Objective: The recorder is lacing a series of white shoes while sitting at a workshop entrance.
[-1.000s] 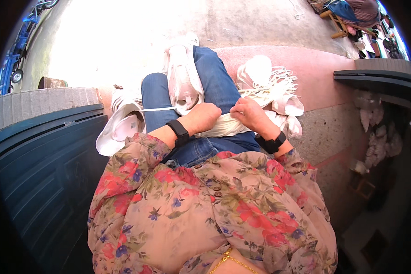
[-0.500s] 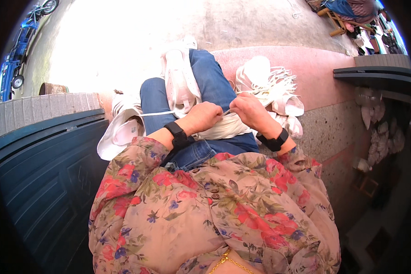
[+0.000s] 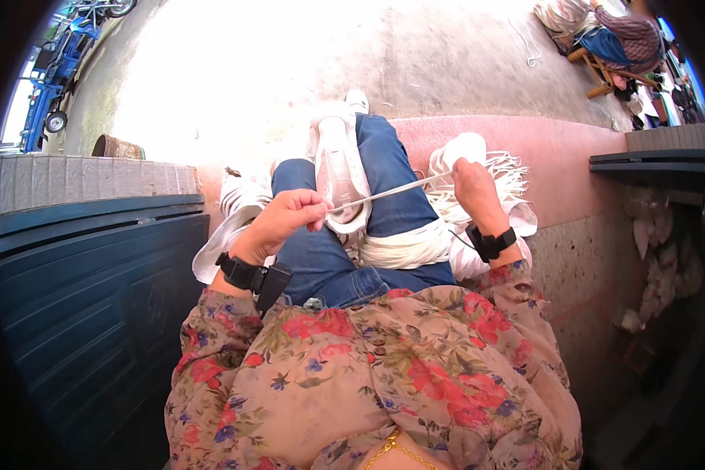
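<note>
Stretching a thin white strip (image 3: 384,193) taut above your jeans-clad lap (image 3: 384,164), you have it pinched at both ends. Your left hand (image 3: 283,222) is closed on one end, fingertips curled tight; your right hand (image 3: 474,184) grips the other beside the bundle of white strips (image 3: 497,176). It looks light, limp and probably easy to fray, so hold it near the ends. Both wrists are raised, forearms angled inward, above the white cloth (image 3: 399,249).

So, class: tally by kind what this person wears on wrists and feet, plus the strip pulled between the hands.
Black wristbands: 2, left wristband, right wristband
White shoes: 2, raised shoe, lower shoe
Stretched white strip: 1
Total: 5
</note>
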A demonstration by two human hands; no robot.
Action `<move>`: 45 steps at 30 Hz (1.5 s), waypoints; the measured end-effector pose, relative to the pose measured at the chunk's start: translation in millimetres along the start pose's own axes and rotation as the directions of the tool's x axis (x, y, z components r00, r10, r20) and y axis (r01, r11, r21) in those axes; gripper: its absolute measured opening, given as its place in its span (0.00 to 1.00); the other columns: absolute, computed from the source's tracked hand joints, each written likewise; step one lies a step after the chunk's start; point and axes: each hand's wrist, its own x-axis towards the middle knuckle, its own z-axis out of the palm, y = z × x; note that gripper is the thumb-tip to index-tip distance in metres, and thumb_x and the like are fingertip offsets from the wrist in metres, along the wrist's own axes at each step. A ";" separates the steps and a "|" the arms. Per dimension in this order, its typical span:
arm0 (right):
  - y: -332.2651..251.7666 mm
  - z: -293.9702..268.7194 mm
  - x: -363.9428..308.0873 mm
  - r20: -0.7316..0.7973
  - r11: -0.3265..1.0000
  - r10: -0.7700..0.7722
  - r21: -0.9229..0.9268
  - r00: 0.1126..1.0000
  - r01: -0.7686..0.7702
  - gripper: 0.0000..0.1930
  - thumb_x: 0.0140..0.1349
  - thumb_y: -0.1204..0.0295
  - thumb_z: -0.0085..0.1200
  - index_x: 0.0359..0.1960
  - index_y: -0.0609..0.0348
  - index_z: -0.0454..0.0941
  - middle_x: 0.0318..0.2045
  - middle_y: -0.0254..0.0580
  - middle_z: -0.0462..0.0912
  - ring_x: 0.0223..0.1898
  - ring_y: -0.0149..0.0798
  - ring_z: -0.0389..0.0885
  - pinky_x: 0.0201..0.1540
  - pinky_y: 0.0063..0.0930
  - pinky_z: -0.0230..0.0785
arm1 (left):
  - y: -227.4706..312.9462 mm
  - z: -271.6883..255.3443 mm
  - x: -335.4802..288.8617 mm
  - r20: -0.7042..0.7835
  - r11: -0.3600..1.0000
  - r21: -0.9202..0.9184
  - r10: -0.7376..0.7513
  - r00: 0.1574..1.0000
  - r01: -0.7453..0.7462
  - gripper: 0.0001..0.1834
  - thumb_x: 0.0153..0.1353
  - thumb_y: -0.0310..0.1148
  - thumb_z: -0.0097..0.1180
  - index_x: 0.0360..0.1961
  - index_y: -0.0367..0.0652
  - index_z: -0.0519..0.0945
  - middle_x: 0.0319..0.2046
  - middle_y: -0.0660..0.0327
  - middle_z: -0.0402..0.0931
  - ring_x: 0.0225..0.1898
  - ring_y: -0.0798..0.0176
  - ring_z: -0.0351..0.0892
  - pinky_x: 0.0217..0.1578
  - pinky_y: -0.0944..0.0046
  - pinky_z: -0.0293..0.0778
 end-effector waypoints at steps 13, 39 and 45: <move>-119.5 51.4 40.0 0.285 0.652 -0.303 0.758 0.910 -0.021 0.12 0.59 0.67 0.42 0.31 0.65 0.73 0.24 0.52 0.76 0.28 0.50 0.76 0.33 0.37 0.66 | -9.7 6.9 59.3 -0.395 0.998 -0.016 0.046 0.918 -0.058 0.12 0.57 0.36 0.50 0.27 0.36 0.73 0.19 0.62 0.73 0.17 0.69 0.72 0.19 0.70 0.68; -123.4 78.3 88.1 0.059 0.905 -0.173 0.404 0.983 0.135 0.09 0.53 0.70 0.44 0.24 0.63 0.75 0.24 0.55 0.76 0.31 0.54 0.76 0.34 0.43 0.66 | -18.4 -19.6 113.8 -0.406 0.572 0.818 0.496 0.768 0.063 0.14 0.44 0.40 0.60 0.20 0.38 0.78 0.17 0.51 0.74 0.21 0.54 0.76 0.24 0.60 0.70; -123.8 79.7 99.3 0.152 0.869 -0.155 0.490 0.976 0.062 0.09 0.50 0.71 0.46 0.23 0.63 0.77 0.23 0.56 0.77 0.30 0.54 0.76 0.34 0.42 0.67 | -17.9 -18.4 111.4 -0.402 0.548 0.833 0.511 0.760 0.072 0.14 0.45 0.40 0.60 0.21 0.38 0.78 0.17 0.51 0.75 0.21 0.54 0.76 0.24 0.60 0.70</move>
